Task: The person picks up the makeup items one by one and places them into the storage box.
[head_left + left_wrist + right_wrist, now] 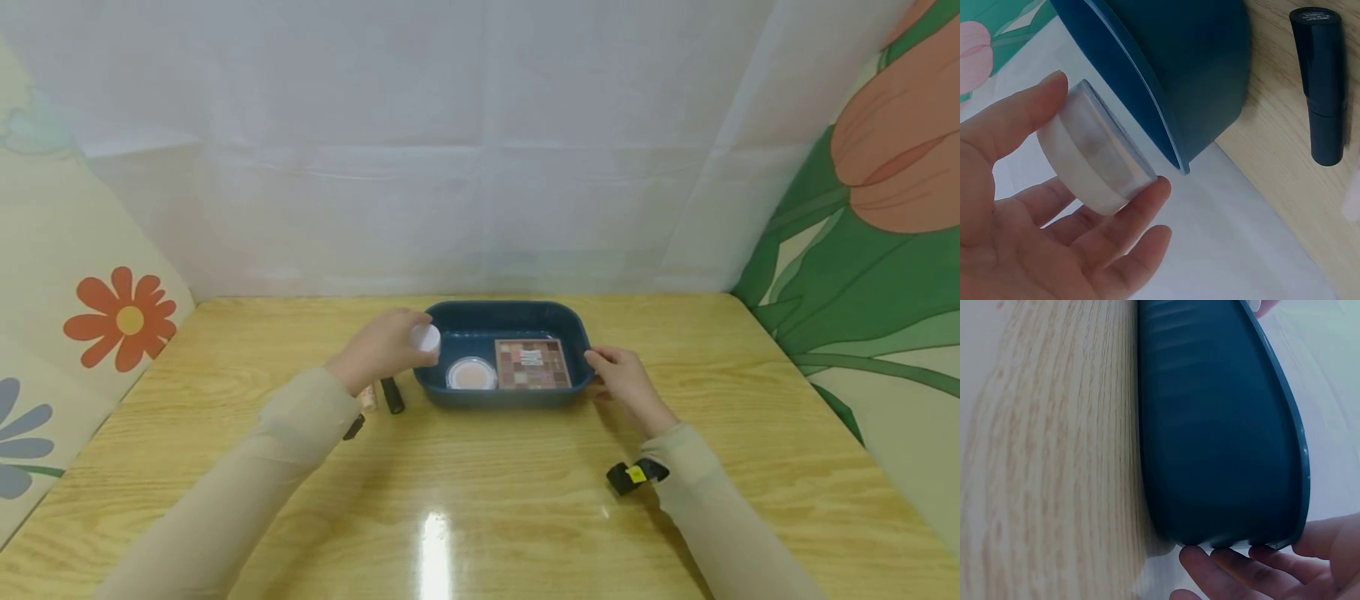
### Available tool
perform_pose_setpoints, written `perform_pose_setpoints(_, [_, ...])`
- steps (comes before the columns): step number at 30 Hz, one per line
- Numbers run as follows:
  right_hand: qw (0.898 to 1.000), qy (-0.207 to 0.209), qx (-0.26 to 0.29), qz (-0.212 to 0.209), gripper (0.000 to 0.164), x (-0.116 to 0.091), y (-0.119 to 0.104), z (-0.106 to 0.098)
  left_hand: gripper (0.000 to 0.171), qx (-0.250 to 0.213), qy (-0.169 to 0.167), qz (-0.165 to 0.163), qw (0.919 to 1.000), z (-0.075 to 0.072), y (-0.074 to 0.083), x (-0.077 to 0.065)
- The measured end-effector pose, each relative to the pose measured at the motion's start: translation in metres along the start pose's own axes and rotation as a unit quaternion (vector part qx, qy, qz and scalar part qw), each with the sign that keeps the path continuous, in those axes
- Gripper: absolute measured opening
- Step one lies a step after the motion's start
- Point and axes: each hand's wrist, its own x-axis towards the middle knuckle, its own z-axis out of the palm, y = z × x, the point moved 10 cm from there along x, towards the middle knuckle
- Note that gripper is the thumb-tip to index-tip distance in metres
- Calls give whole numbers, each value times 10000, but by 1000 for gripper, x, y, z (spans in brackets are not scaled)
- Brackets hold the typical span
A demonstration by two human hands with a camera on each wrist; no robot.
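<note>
My left hand (381, 346) pinches a small round cosmetic jar (1091, 150) between thumb and fingers, just above the left rim of a dark blue plastic bin (502, 399). The jar is partly clear, with a pale whitish section. Inside the bin lie a round compact (472, 377) on the left and an eyeshadow palette (551, 377) on the right. At the bin's right end, my right hand (632, 385) grips the rim. In the right wrist view its thumb is at the rim and several fingertips touch the outer wall.
Left of the bin, a black cosmetic tube (1325, 81) and a pale pink patterned tube (368, 397) lie on the wooden table (517, 492). A white cloth (480, 208) hangs behind the table. Flower-patterned panels (900, 317) flank both sides.
</note>
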Motion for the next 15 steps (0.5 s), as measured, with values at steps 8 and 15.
perform_pose_setpoints(8, [10000, -2, -15, -31, 39, 1, 2, 1, 66, 190, -171, 73, 9996, 6, 7, 9])
perform_pose_setpoints(15, [10000, 11, -40, -34, 40, 2, 3, 1, 63, 548, -192, 180, 9982, 7, 18, 13])
